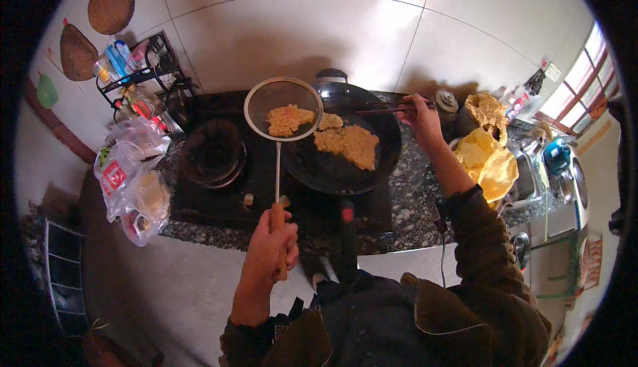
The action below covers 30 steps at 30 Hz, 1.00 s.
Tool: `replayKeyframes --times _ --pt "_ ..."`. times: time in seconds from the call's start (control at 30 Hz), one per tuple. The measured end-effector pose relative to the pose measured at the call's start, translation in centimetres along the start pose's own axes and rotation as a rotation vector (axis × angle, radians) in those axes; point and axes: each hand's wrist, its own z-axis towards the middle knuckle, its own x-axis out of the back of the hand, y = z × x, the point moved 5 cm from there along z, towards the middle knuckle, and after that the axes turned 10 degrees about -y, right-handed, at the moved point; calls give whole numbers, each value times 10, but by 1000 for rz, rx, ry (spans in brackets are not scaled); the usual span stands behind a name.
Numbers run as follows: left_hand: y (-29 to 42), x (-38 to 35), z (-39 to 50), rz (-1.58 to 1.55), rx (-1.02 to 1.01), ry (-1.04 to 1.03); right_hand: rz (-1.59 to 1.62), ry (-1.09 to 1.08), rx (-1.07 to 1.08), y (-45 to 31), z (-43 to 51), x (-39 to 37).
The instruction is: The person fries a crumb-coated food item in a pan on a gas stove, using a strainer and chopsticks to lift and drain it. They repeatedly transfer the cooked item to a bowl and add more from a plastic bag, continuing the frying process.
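My left hand (271, 247) grips the wooden handle of a round mesh strainer (255, 98). A golden fried piece of food (290, 120) lies in its mesh, and the strainer's rim overlaps the left side of a dark frying pan (344, 180) from this view. Larger golden pieces (347, 143) lie in the pan, with a smaller one (331, 121) partly behind the rim. Above the pan's right side, my right hand (420, 117) holds a pair of dark chopsticks (376, 110). Their tips are apart from the food and hold nothing.
To the left is a bare burner (212, 152), beside plastic bags (132, 182) on the granite counter (416, 207). A black rack (149, 70) stands behind them. On the right are piled fried food (483, 110), a yellow sheet-like item (488, 162), a lidded jar (445, 101) and a sink (528, 177).
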Motion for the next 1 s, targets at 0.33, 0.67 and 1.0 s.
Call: replayKeyframes --times 0.33,0.67,1.0 --pt "13 -4 -17 43 -11 83 236 -2 -385 98 118 -1" --pt "3 -2 -2 89 37 104 128 205 -23 36 76 17" --pt "-12 -28 24 -7 112 -184 173 166 97 -18 14 -39"
